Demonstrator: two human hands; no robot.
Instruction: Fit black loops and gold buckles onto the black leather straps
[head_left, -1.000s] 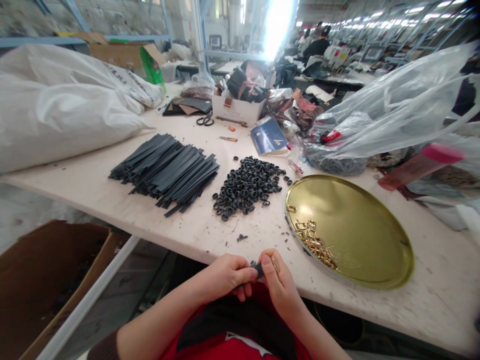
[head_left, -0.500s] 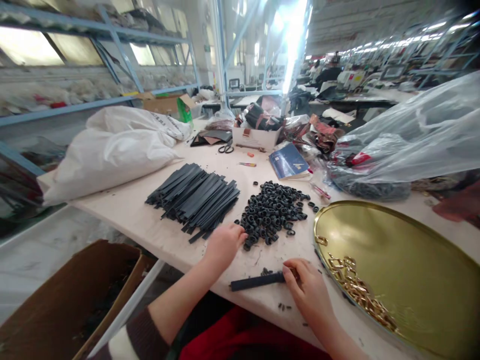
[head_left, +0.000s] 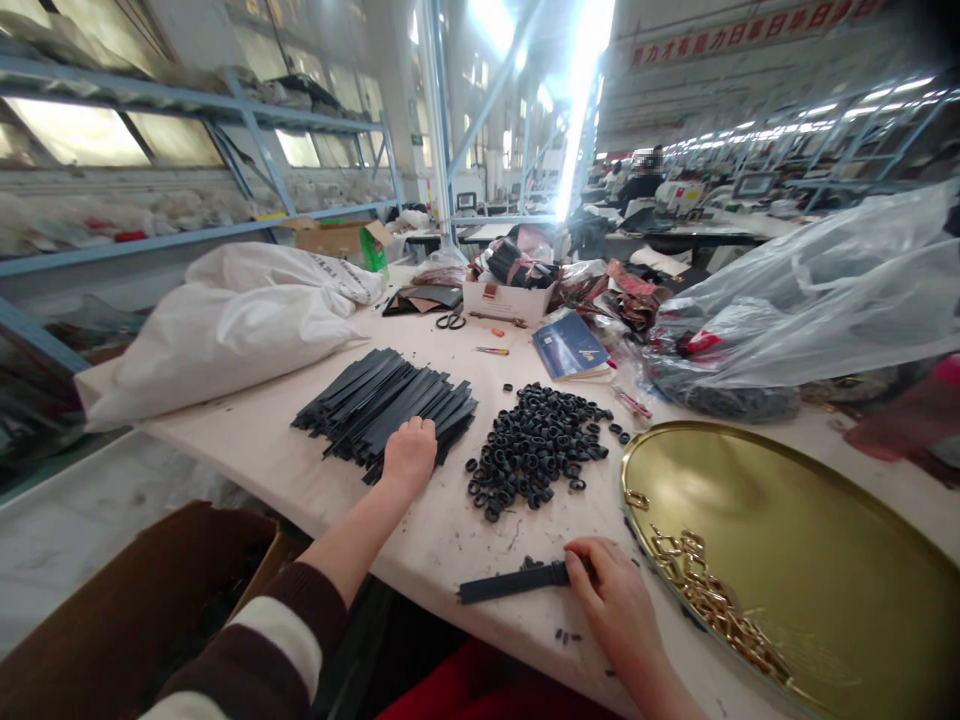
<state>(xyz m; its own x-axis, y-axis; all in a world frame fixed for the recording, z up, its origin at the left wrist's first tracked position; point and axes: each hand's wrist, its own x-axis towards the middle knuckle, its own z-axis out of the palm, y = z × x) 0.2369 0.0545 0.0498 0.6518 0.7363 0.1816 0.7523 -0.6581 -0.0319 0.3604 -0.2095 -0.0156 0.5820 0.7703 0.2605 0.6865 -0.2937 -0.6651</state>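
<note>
Left hand (head_left: 411, 458) at the pile of flat, dark grey-black strips (head_left: 349, 395), over its near right side, fingers curled down; cannot tell if it pinches a strip, fingertips hidden. Strips lie stacked roughly parallel, slanted, on the pale, debris-flecked surface (head_left: 442, 530). Right hand (head_left: 609, 590) near the front edge, thumb and fingers closed around the right end of a long, narrow, dark flat bar (head_left: 510, 584); bar points left, nearly level. Small dark scraps (head_left: 568, 636) just below the bar, a few more just behind it.

Heap of small black ring-shaped loops (head_left: 529, 450) between strips and large round gold-coloured tray (head_left: 817, 520), behind the bar. Gold metal rectangular links (head_left: 697, 570) bunched along the tray's near-left side, one apart near the rim.

Farther back: black-handled scissors (head_left: 451, 321), blue-covered booklet (head_left: 571, 345), white carton stuffed with dark and pinkish pieces (head_left: 506, 300). Bulky white sack (head_left: 232, 330) at left, clear plastic bag (head_left: 817, 290) at right. Open brown cardboard box (head_left: 142, 590) below the surface, lower left.
</note>
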